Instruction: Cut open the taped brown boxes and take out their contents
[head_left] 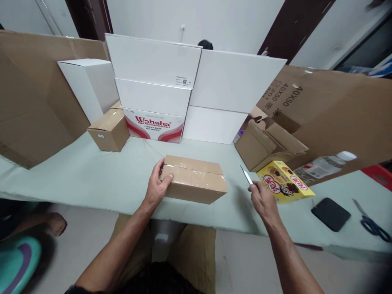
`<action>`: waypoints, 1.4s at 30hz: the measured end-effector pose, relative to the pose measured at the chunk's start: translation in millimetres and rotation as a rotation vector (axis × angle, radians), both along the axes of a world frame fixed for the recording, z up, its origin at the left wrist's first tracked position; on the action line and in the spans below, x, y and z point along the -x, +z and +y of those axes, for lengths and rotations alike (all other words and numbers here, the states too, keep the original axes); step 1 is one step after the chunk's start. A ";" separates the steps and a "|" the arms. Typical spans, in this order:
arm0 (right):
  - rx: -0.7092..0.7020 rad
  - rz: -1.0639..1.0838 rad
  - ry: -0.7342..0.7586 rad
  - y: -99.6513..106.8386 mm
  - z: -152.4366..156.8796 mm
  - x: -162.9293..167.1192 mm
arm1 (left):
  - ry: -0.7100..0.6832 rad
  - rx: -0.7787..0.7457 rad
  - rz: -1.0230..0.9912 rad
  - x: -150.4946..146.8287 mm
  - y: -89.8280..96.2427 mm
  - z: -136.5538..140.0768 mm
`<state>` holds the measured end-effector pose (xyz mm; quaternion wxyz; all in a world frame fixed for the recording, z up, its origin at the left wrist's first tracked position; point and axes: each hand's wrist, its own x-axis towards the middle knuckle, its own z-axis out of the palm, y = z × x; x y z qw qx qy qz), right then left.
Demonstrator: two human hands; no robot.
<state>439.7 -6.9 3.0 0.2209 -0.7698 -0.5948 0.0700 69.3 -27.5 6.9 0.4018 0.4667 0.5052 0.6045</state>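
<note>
A closed brown cardboard box (pixel 196 179) lies near the table's front edge, with clear tape along its top seam. My left hand (pixel 157 183) grips its left end, the thumb on the near side and the fingers round the end. To the right of the box, my right hand (pixel 261 198) is closed round a small knife (pixel 246 175). The pale blade points up and to the left, apart from the box. A yellow printed snack box (pixel 283 183) lies just beyond my right hand.
Behind stand white carton panels (pixel 225 85) and a Wahaha carton (pixel 154 125). A small brown box (pixel 110 130) sits at back left, an open carton (pixel 266 143) at right. Farther right are a plastic bottle (pixel 326 166), a black flat object (pixel 330 213) and scissors (pixel 370 222).
</note>
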 end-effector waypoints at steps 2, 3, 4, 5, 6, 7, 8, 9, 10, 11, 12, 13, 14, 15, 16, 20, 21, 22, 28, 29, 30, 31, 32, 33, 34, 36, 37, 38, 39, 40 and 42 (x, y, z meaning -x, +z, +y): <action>-0.123 0.176 0.118 22.6 -6.5 7.0 | -0.007 -0.003 -0.018 0.6 -0.4 3.9; -0.154 0.217 0.197 35.3 -10.3 13.6 | -0.007 -0.007 -0.023 1.3 -0.5 6.6; -0.163 0.230 0.281 48.6 -14.3 21.6 | -0.006 -0.012 -0.025 2.2 -0.5 9.5; -0.150 0.230 0.362 61.9 -18.2 30.7 | -0.008 -0.017 -0.024 3.6 -0.3 12.5; -0.126 0.218 0.435 74.6 -21.7 40.2 | -0.015 -0.019 -0.024 5.2 0.0 15.5; -0.098 0.200 0.504 86.4 -24.6 49.6 | -0.031 -0.019 -0.024 7.1 0.3 18.3; -0.079 0.175 0.559 96.9 -26.5 58.3 | -0.053 -0.022 -0.021 9.2 0.6 20.7; -0.069 0.141 0.603 105.7 -27.4 66.2 | -0.076 -0.031 -0.013 11.2 0.8 22.7; -0.064 0.104 0.639 112.6 -27.3 72.9 | -0.098 -0.050 0.001 13.0 0.8 24.1; -0.066 0.061 0.666 117.8 -26.1 78.7 | -0.116 -0.075 0.021 14.5 0.6 24.9; -0.071 0.018 0.688 121.3 -24.1 83.7 | -0.128 -0.102 0.042 15.5 0.1 25.3; -0.072 -0.026 0.712 123.4 -21.4 88.1 | -0.137 -0.125 0.060 16.1 -0.7 25.3; -0.074 -0.067 0.736 124.5 -18.1 92.2 | -0.142 -0.139 0.070 16.1 -1.8 25.0; -0.075 -0.109 0.761 124.9 -14.5 96.5 | -0.144 -0.145 0.074 15.8 -3.1 24.7; -0.075 -0.154 0.786 125.0 -10.7 101.1 | -0.144 -0.147 0.074 15.2 -4.6 24.3; -0.059 -0.344 0.853 126.6 5.5 123.9 | -0.132 -0.159 0.061 12.3 -10.2 24.0; -0.058 -0.384 0.857 127.4 9.4 129.7 | -0.130 -0.161 0.057 11.7 -11.1 24.1; -0.060 -0.414 0.860 128.2 13.1 134.9 | -0.127 -0.160 0.054 11.2 -11.6 24.1; -0.060 -0.382 0.827 125.8 24.3 145.6 | -0.111 -0.127 0.027 7.2 -11.7 21.7; -0.048 -0.356 0.811 124.4 24.1 145.0 | -0.113 -0.129 0.019 6.5 -11.9 21.4; -0.036 -0.332 0.796 122.9 23.6 144.3 | -0.116 -0.134 0.013 5.8 -12.4 21.3; -0.025 -0.311 0.785 121.5 23.0 143.7 | -0.119 -0.139 0.009 5.2 -13.1 21.4; -0.015 -0.294 0.781 120.3 22.4 143.3 | -0.120 -0.145 0.008 4.8 -13.8 22.0; -0.009 -0.278 0.778 119.0 22.0 143.1 | -0.119 -0.149 0.009 4.3 -14.6 22.8; -0.004 -0.263 0.774 117.7 22.1 142.8 | -0.115 -0.153 0.011 3.9 -15.4 23.7; 0.010 -0.219 0.755 113.7 24.2 141.1 | -0.102 -0.158 0.015 2.8 -16.2 25.9; 0.015 -0.189 0.735 110.4 26.5 139.3 | -0.094 -0.164 0.015 2.2 -16.3 27.0; 0.022 -0.159 0.711 105.7 29.8 136.8 | -0.092 -0.169 0.021 1.7 -16.2 28.1; 0.023 -0.124 0.681 99.5 34.2 133.9 | -0.100 -0.180 0.028 1.5 -16.0 29.5; 0.025 -0.102 0.650 91.8 39.5 130.7 | -0.110 -0.188 0.032 1.7 -15.8 31.1; 0.030 -0.092 0.601 73.6 50.8 125.3 | -0.128 -0.178 0.024 3.0 -15.4 34.7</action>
